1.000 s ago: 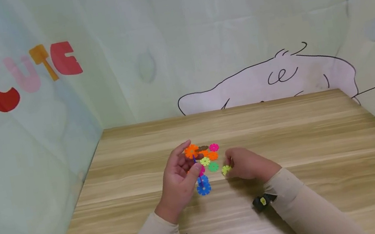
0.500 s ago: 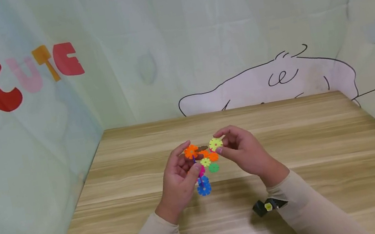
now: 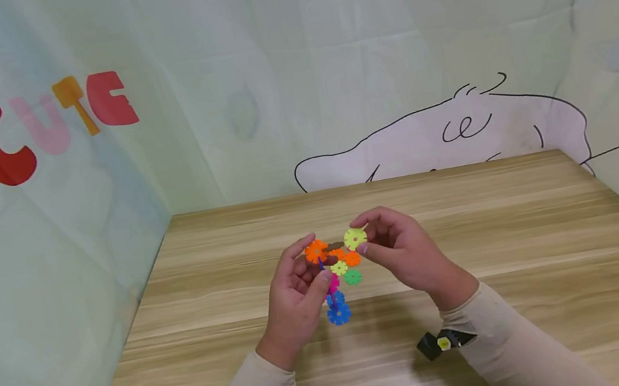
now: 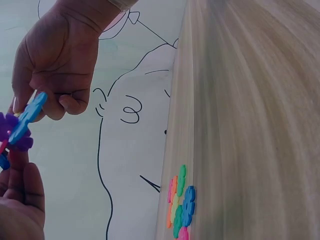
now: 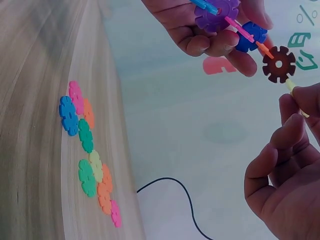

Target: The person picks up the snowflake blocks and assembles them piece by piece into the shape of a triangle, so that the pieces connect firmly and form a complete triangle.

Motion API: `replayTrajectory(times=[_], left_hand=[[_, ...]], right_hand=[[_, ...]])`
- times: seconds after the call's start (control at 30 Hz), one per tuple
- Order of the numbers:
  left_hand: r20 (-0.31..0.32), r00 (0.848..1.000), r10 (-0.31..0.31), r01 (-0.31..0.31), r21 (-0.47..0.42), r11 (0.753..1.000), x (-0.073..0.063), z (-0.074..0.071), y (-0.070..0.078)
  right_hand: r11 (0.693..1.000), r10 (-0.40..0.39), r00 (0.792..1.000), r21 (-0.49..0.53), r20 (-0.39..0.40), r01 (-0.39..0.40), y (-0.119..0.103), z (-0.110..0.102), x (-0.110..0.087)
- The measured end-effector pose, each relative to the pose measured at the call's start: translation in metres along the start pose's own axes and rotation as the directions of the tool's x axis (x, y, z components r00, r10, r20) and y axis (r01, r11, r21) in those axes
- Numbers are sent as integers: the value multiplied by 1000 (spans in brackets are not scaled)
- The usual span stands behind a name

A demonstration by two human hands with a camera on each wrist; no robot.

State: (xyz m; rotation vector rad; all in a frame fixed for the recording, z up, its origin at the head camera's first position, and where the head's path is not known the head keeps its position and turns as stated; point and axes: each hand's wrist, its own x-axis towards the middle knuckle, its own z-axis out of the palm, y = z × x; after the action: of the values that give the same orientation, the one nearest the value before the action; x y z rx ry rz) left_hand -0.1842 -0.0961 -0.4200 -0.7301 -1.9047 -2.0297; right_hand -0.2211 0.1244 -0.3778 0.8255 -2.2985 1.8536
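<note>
My left hand (image 3: 293, 298) holds a chain of notched snowflake discs raised over the table. The chain runs from a light blue disc (image 4: 29, 117) and a purple disc (image 5: 217, 15) through pink, dark blue and orange discs (image 3: 316, 251) to a brown disc (image 5: 279, 64). My right hand (image 3: 408, 251) pinches a yellow disc (image 3: 355, 238) between thumb and index finger. In the right wrist view this yellow disc stands edge-on, its edge right at the rim of the brown disc, opposite the orange one.
Loose discs lie flat on the wooden table (image 3: 209, 292) beneath the hands, among them green (image 5: 87, 177), yellow (image 5: 95, 165), orange (image 5: 105, 190), pink (image 5: 115, 213) and blue (image 5: 68, 115). A printed cloth backdrop (image 3: 220, 98) rises behind the table and at its sides.
My right hand has lifted the yellow disc from low over the table up to the brown end of the chain. My left hand has stayed almost still, the chain shifting only slightly.
</note>
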Motion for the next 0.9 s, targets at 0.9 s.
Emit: replayTrajectory(times=[0.9], left_hand=[[36,998,-42,41,41,998,-2,2,2]], right_hand=[[997,-48,998,-66,-33,46,0,4,-3]])
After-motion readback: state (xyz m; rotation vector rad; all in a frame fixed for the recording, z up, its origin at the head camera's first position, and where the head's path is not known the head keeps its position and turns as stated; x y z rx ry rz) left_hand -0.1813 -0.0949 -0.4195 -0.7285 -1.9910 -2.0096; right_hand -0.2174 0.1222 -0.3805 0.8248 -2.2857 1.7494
